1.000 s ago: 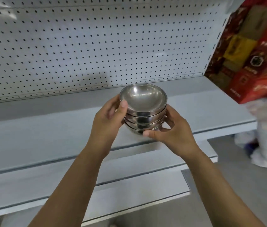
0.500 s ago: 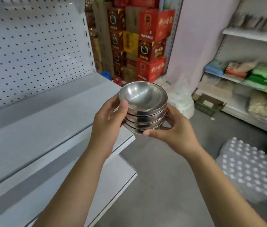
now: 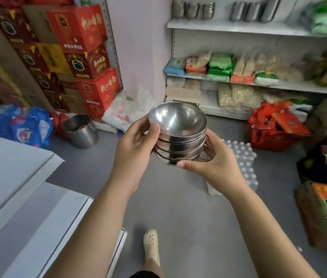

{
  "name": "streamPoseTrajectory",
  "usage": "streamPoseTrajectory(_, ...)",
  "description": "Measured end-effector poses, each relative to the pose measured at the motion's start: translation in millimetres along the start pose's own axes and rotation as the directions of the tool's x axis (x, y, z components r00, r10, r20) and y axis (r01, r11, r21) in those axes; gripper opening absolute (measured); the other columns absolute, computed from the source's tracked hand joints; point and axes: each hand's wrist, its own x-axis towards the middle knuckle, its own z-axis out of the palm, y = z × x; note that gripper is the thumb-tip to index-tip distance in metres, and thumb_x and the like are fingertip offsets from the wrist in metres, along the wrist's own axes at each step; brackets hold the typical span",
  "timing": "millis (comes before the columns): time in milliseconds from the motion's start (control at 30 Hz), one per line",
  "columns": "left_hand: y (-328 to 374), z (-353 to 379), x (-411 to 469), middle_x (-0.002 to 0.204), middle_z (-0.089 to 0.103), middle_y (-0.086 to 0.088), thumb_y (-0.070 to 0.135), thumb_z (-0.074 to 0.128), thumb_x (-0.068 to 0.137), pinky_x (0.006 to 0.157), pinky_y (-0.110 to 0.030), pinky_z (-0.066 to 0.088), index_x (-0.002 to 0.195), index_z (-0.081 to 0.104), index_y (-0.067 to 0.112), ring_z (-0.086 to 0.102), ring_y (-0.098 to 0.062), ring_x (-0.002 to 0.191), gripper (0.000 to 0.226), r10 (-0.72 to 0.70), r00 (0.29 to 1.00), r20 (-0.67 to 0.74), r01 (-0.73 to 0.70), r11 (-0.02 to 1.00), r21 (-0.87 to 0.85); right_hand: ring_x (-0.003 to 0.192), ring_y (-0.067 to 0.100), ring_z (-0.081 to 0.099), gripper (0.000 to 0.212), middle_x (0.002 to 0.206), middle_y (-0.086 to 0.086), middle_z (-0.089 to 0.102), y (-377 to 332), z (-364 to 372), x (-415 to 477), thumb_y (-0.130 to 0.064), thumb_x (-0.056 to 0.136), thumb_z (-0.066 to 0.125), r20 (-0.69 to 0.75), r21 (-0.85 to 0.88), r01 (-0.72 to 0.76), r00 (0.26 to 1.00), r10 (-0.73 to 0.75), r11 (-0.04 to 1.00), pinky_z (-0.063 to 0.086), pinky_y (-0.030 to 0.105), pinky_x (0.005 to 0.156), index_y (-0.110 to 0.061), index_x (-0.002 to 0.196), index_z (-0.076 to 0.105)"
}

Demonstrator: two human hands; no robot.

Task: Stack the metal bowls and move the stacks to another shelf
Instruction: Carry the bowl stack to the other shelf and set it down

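A stocked shelf (image 3: pixel 228 26) is seen well beyond the fingers. The stack of metal bowls (image 3: pixel 178 143) is held between them in the air: its side is gripped by the curled left hand (image 3: pixel 134 151), its base by the curled right hand (image 3: pixel 214 167).

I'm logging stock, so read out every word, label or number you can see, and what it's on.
Nothing reads clearly.
Stacked red cardboard cartons: white characters, too blurred to read.
Blue plastic bags: printed labels, too blurred.
Green and orange shelf packets: print too small.
Stack of round metal bowls: no text.
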Motion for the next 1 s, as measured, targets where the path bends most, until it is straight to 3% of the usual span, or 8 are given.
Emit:
streamPoseTrajectory(200,-15,54,91,0.118,0.075,0.008,0.050,0.068,0.088,0.103,-0.046,0.054,0.124,0.067,0.027,0.070,-0.007,0.110,0.043,0.009,0.990,0.144,-0.014,0.999,0.033,0.125,0.012,0.065,0.089,0.127,-0.005,0.073,16,-48,67,-0.015,0.060,0.100,-0.124,-0.036,0.009,0.992,-0.013,0.999,0.051,0.046,0.109,-0.020,0.139,0.059)
streamPoseTrajectory(333,-14,81,168,0.114,0.076,0.009,0.047,0.064,0.088,0.102,-0.042,0.055,0.121,0.069,0.027,0.070,-0.004,0.107,0.039,0.027,0.983,0.182,-0.033,0.999,0.034,0.126,0.012,0.064,0.086,0.127,-0.006,0.073,21,-67,137,-0.020,0.060,0.100,-0.166,-0.030,0.006,0.986,-0.010,1.000,0.049,0.050,0.110,-0.025,0.136,0.061)
streamPoseTrajectory(567,-12,123,311,0.113,0.076,0.011,0.047,0.065,0.088,0.104,-0.045,0.054,0.117,0.070,0.030,0.070,-0.005,0.110,0.033,0.042,0.960,0.278,-0.053,0.998,0.032,0.124,0.010,0.065,0.084,0.126,-0.008,0.073,31,-97,266,-0.019,0.061,0.100,-0.249,-0.053,0.032,0.968,-0.045,0.998,0.056,0.032,0.100,-0.026,0.135,0.061)
streamPoseTrajectory(667,-20,144,356,0.113,0.075,0.011,0.048,0.064,0.090,0.103,-0.044,0.055,0.120,0.069,0.028,0.069,-0.004,0.110,0.037,0.036,0.948,0.316,-0.053,0.998,0.046,0.126,0.009,0.064,0.093,0.129,-0.009,0.071,40,-113,305,-0.023,0.060,0.101,-0.287,-0.067,0.031,0.957,-0.049,0.997,0.053,0.030,0.102,-0.026,0.141,0.057)
streamPoseTrajectory(767,-32,163,393,0.113,0.075,0.010,0.053,0.064,0.086,0.102,-0.045,0.056,0.120,0.069,0.030,0.070,-0.007,0.110,0.042,0.021,0.942,0.335,-0.041,0.998,0.052,0.123,0.008,0.065,0.088,0.126,-0.009,0.073,50,-130,337,-0.021,0.060,0.100,-0.300,-0.079,0.020,0.953,-0.043,0.997,0.052,0.031,0.104,-0.025,0.138,0.060)
streamPoseTrajectory(1000,-61,208,483,0.113,0.075,0.010,0.049,0.065,0.095,0.100,-0.052,0.055,0.113,0.071,0.035,0.070,-0.011,0.110,0.023,0.002,0.948,0.320,-0.018,0.999,0.046,0.124,0.007,0.064,0.086,0.126,-0.010,0.072,80,-169,427,-0.022,0.062,0.100,-0.278,-0.094,0.000,0.960,-0.027,0.996,0.051,0.034,0.106,-0.028,0.137,0.060)
